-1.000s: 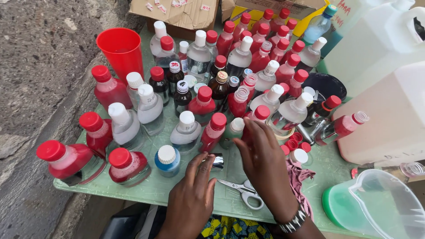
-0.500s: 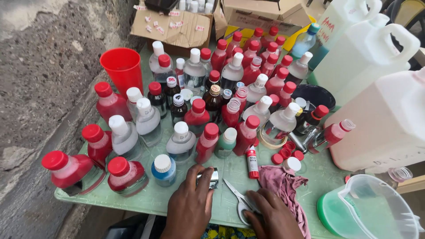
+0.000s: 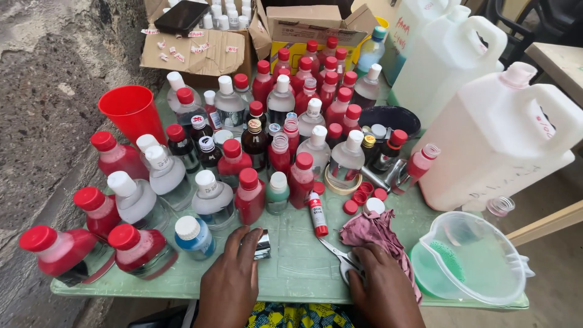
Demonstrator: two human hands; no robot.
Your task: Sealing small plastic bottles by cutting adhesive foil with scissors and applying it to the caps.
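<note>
The left hand (image 3: 234,276) is lying flat on the near edge of the green table (image 3: 291,267), fingers loosely spread, and its fingertips are touching a small shiny silver piece (image 3: 262,245) that is sitting just beside them; what that piece is cannot be told from here. The right hand (image 3: 382,285) is resting over the handles of a pair of scissors (image 3: 340,258), fingers curled down on them, though whether it is actually gripping them is hard to say. The blades are pointing away to the far left, toward a red-capped glue stick (image 3: 317,214) lying on its side. Just right of the scissors, a crumpled pink cloth (image 3: 379,231) is touching the right hand. Farther out, a crowd of bottles with red and white caps (image 3: 255,158) is filling the middle of the table, with a red plastic cup (image 3: 130,112) standing at the far left. Loose red caps (image 3: 358,197) are lying near the cloth. At the near right a clear jug (image 3: 470,258) is holding green liquid, and large white jerrycans (image 3: 492,136) are standing behind it. A cardboard box (image 3: 200,48) is sitting at the far edge.
</note>
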